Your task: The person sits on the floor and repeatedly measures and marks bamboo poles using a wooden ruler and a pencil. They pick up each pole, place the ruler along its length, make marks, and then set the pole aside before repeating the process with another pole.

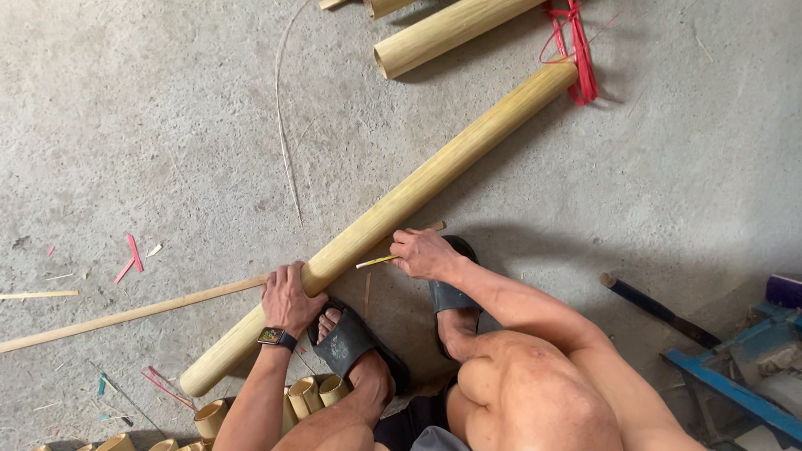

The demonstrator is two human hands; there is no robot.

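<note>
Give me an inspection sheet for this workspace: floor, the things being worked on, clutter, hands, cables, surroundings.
Surface: bare grey concrete floor, dusty.
Job's things: long bamboo pole lying diagonally; yellow pencil beside it.
Clutter: thin stick, cut bamboo rings, red and pink scraps.
Grippers: left hand, with wristwatch, rests on the pole; right hand holds the pencil.
Cables: nothing seen; a red string ties the pole's far end.
Surroundings: second pole, dark-handled tool, blue frame.
</note>
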